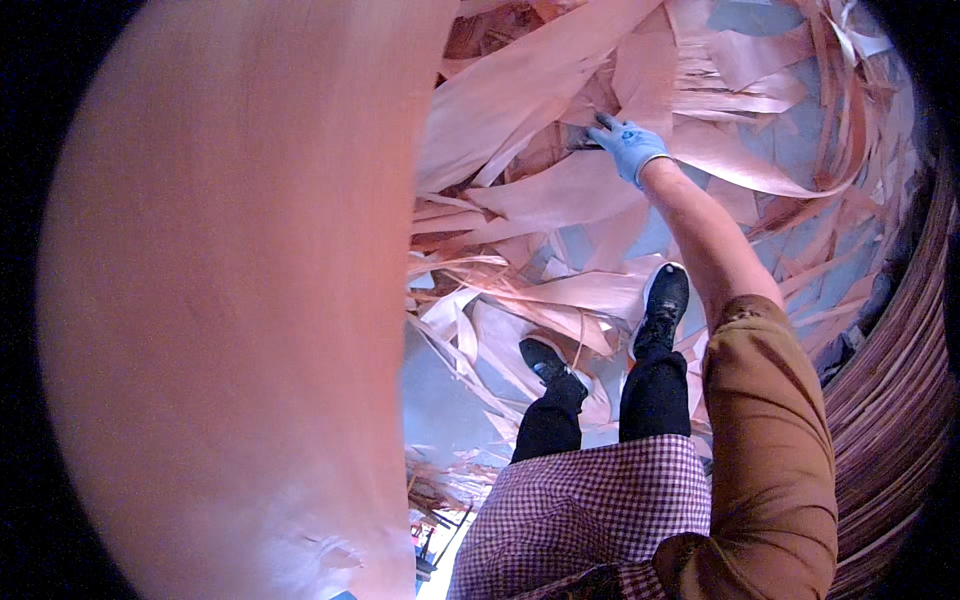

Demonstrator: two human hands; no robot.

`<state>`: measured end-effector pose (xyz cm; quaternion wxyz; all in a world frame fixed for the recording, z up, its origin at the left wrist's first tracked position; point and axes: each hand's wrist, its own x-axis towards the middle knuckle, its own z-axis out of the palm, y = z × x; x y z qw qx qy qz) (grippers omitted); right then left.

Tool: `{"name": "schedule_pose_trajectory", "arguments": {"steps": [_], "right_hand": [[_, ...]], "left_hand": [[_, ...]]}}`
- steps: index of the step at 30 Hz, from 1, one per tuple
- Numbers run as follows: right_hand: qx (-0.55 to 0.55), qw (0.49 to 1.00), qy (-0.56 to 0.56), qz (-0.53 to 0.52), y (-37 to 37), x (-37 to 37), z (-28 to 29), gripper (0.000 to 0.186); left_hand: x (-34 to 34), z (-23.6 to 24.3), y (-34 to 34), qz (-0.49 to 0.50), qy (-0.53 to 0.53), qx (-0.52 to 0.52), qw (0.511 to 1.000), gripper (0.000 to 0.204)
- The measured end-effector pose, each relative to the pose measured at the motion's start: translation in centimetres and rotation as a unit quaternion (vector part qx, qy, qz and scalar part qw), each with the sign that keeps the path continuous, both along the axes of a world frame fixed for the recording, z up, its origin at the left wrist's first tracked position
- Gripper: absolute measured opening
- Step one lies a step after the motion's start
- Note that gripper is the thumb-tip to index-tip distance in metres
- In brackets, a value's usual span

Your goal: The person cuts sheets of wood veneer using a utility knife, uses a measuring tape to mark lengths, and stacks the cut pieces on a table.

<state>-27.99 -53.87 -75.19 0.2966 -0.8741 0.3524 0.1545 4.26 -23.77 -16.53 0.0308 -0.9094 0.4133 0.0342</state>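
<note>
Fingers point(605, 121) of the gloved right hand point(634, 148) over veneer strips point(560, 195), can't tell if gripping; wide, flat pinch should limit splitting.

Mid-level light, pink-orange cast on the large sheet point(240, 300), bluish on the floor point(440, 385); whitish glare low on that sheet, blown-out patch at lower centre. Sheet face soft and smeary, right hand point(633, 150) fairly crisp; fisheye bends the stack point(890, 450) at right, black vignette round the rim.
</note>
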Motion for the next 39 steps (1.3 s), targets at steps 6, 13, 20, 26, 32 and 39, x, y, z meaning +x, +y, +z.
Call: {"name": "schedule_pose_trajectory", "arguments": {"steps": [6,13,20,26,32,39], "right_hand": [[0.075,0.988,0.112,-0.078,6.3,-4.8,0.7,0.020],[0.553,0.732,-0.074,-0.391,7.2,-14.9,23.2,0.029],[0.360,0.773,-0.233,-0.468,1.0,-18.2,49.4,0.065],[0.169,0.835,-0.458,-0.254,-1.0,-11.4,64.9,0.042],[0.311,0.734,-0.516,-0.314,7.9,8.9,77.4,0.027],[0.354,0.873,-0.321,-0.095,21.9,25.2,78.4,0.023]], "left_hand": [[0.1,0.7,-0.7,-0.005,0.017,-0.020,1.000,0.059],[-0.8,5.9,1.0,0.001,0.016,-0.057,0.998,0.058],[0.6,10.1,-0.3,-0.169,0.005,-0.022,0.985,0.062],[0.2,10.9,0.9,-0.197,-0.020,-0.139,0.970,0.066],[-6.6,11.5,6.4,-0.154,0.201,-0.312,0.916,0.079],[-8.2,13.4,14.3,0.120,0.453,-0.663,0.583,0.077]]}}
